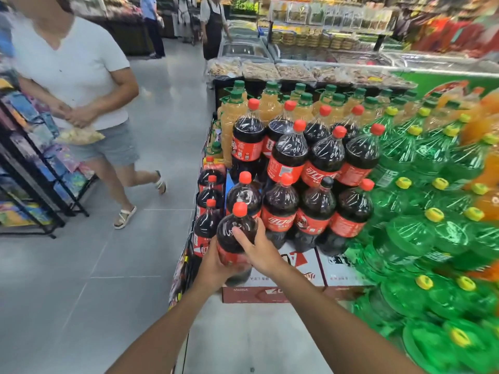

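Around the shoulder of a red-capped cola bottle (231, 242) the fingers of the right hand (260, 251) curl, and the left hand (214, 265) grips its labelled side; the bottle is held cap up at the front corner of the cola stack (290, 155), above a carton (270, 292), green bottles (410, 233) to the right

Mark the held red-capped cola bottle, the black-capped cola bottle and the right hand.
The held red-capped dark plastic cola bottle (229, 242): head view, dark body above label.
The black-capped dark plastic cola bottle (316, 205): head view, dark shoulder.
The right hand (260, 253): head view, back of hand.
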